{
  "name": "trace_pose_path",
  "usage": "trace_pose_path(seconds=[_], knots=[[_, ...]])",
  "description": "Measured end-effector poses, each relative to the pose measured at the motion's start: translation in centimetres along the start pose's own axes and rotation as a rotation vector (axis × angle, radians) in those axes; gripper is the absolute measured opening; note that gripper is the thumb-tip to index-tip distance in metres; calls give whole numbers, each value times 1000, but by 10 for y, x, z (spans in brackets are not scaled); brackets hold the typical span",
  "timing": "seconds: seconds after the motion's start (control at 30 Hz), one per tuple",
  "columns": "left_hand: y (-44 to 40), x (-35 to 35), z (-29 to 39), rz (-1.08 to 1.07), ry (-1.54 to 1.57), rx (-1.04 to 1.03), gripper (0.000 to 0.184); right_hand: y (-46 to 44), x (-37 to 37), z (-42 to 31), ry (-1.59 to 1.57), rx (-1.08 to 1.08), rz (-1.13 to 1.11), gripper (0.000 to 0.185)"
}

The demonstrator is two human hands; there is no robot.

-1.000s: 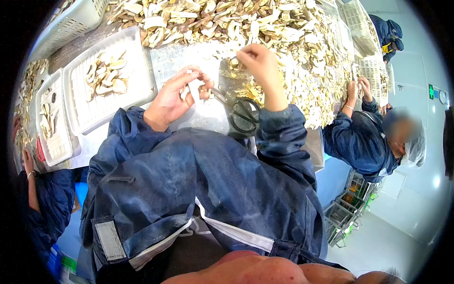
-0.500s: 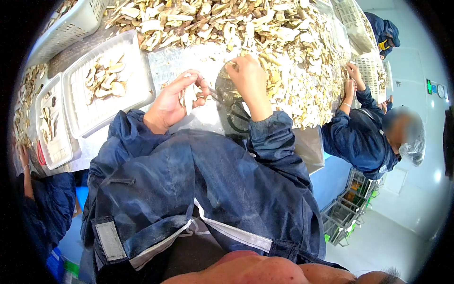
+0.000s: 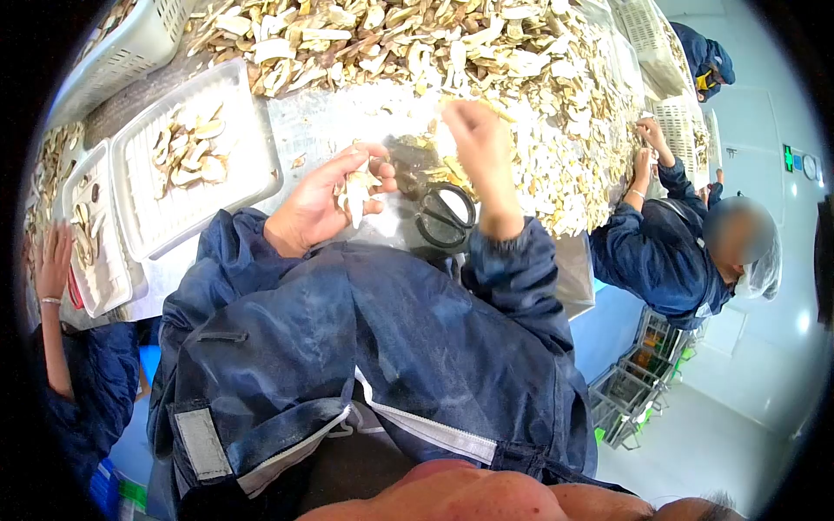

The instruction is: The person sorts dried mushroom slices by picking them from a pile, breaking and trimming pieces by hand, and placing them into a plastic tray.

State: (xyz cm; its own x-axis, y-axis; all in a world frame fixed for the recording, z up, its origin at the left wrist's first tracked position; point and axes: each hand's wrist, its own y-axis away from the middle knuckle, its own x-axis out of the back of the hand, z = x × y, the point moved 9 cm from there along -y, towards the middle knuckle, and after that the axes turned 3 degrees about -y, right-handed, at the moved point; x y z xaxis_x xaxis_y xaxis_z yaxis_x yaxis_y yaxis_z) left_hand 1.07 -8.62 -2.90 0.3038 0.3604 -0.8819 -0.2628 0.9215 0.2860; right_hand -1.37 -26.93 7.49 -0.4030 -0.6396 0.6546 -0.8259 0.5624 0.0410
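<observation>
My left hand (image 3: pixel 311 201) is palm up, its fingers curled around a few pale dried mushroom slices (image 3: pixel 355 198). My right hand (image 3: pixel 480 143) hovers at the near edge of a large mushroom pile (image 3: pixel 539 95). Motion smears its fingers, and whether anything is between them cannot be made out. A pair of scissors with black handle loops (image 3: pixel 445 217) lies on the metal table (image 3: pixel 304 117) between my hands, just below my right wrist.
To the left, a white tray (image 3: pixel 130 187) holds some slices, beside a smaller tray (image 3: pixel 109 291). White baskets (image 3: pixel 130 74) stand at the back left and far right. A co-worker's hand (image 3: pixel 54 260) is at the left edge; another co-worker (image 3: pixel 669 252) works at the right.
My right hand has shifted right and slightly lower, away from my left hand, uncovering more of the scissors. The left-edge co-worker's hand has moved up into view.
</observation>
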Motion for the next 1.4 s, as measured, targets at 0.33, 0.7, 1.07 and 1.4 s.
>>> trace_pose_path(seconds=[0.33, 0.7, 1.07, 1.4], knots=[[-3, 8, 2, 26, 11, -7, 28, -35, -11, 36, 429, 250, 54, 17], [2, -7, 11, 99, 8, -40, 34, -4, -36, -20, -80, 100, -264, 25], [-4, 10, 10, 21, 20, -94, 24, -47, -33, 22, 241, 118, -30, 25], [0, -7, 15, 52, -67, -109, 34, 36, -64, -24, -379, -56, -417, 17]])
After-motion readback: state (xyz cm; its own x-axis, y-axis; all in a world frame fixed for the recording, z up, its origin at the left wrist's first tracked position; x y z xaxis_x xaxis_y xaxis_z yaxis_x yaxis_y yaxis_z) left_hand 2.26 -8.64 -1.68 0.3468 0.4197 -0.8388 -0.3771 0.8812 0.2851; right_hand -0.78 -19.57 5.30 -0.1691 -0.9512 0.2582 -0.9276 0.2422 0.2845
